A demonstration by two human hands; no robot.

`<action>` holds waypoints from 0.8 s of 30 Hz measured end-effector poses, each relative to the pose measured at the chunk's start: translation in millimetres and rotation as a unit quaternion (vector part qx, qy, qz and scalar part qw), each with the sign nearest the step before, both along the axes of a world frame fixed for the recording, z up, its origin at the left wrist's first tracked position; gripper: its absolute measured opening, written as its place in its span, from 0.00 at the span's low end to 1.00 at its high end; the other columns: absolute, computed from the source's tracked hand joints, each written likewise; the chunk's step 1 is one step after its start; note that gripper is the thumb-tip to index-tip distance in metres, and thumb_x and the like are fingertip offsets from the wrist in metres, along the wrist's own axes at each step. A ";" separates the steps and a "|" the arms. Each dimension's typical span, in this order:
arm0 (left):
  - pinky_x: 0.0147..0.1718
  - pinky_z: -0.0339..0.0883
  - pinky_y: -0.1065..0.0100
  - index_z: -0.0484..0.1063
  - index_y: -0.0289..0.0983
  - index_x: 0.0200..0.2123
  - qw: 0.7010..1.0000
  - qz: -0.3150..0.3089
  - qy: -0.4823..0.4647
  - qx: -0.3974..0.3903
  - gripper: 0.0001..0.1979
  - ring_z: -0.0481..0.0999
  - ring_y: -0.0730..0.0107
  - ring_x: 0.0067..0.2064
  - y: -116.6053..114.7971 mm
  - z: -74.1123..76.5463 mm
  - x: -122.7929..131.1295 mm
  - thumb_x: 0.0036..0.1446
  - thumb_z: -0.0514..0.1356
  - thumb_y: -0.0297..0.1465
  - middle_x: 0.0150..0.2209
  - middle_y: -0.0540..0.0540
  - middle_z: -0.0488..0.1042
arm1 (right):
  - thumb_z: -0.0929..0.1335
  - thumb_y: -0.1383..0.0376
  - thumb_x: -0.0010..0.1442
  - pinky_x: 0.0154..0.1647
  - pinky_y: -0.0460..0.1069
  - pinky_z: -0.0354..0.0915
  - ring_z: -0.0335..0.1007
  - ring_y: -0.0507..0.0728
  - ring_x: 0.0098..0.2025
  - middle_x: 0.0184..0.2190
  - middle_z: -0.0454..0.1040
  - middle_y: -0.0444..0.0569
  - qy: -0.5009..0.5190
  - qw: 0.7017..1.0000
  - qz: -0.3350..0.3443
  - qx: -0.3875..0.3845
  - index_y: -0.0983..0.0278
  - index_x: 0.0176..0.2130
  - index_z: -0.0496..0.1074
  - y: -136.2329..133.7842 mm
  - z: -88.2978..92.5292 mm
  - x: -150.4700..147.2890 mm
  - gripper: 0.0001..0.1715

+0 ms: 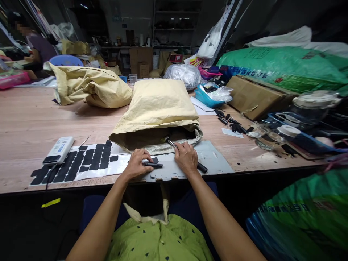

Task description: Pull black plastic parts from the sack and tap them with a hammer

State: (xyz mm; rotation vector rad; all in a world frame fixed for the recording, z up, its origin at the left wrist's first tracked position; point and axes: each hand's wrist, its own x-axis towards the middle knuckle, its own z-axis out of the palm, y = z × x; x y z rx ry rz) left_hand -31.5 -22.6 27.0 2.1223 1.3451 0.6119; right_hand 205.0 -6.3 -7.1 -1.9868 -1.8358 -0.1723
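Observation:
My left hand (138, 164) is closed on a short black rod-like piece (154, 165) near the table's front edge. A dark rounded square patch (155, 160) lies just behind that piece. My right hand (186, 156) grips a tool with a metal shaft (171, 143) and a black handle (202, 167); its far end, too small to name, points into the mouth of a tan sack (160, 103). Both hands rest over a grey board (214, 161). Left of them, sheets of black rounded-square stickers (94, 156) lie flat.
A white electronic device (59, 150) with a cable stands at left. Another tan sack (100, 87) lies behind it. To the right are loose black pieces (235, 125), a blue bowl (208, 97), a cardboard box (255, 96) and a jar (312, 105). A person (40, 45) sits far left.

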 end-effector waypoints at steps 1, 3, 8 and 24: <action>0.54 0.62 0.54 0.80 0.42 0.31 1.000 -0.017 -0.007 0.002 0.08 0.68 0.55 0.52 -9.3 0.4 -1.3 0.43 0.71 0.28 0.47 0.46 0.74 | 0.65 0.63 0.64 0.38 0.51 0.49 0.60 0.57 0.41 0.39 0.71 0.50 0.000 1.000 -0.001 0.000 0.58 0.49 0.76 -0.2 0.2 -0.3 0.15; 0.59 0.59 0.50 0.80 0.42 0.30 0.998 -0.054 -0.011 0.010 0.09 0.64 0.51 0.59 -31.1 -1.4 -3.8 0.42 0.71 0.27 0.56 0.46 0.70 | 0.65 0.63 0.64 0.38 0.51 0.49 0.60 0.58 0.42 0.40 0.71 0.50 -0.002 1.000 0.000 0.001 0.58 0.49 0.76 -0.6 0.4 -0.8 0.15; 0.64 0.52 0.40 0.81 0.45 0.34 0.991 -0.107 0.052 0.062 0.12 0.56 0.41 0.66 -79.6 -18.6 -8.3 0.42 0.71 0.28 0.67 0.47 0.59 | 0.65 0.63 0.64 0.38 0.51 0.50 0.59 0.58 0.42 0.40 0.70 0.51 -0.006 1.000 -0.003 -0.009 0.58 0.49 0.75 -1.4 2.0 -1.9 0.15; 0.42 0.69 0.62 0.79 0.37 0.37 0.988 0.140 -0.052 0.042 0.11 0.77 0.60 0.42 52.8 27.3 74.6 0.59 0.59 0.36 0.39 0.42 0.80 | 0.63 0.64 0.66 0.38 0.51 0.49 0.60 0.58 0.41 0.40 0.70 0.51 -0.028 1.000 0.004 -0.002 0.59 0.49 0.75 -2.7 3.3 -3.1 0.16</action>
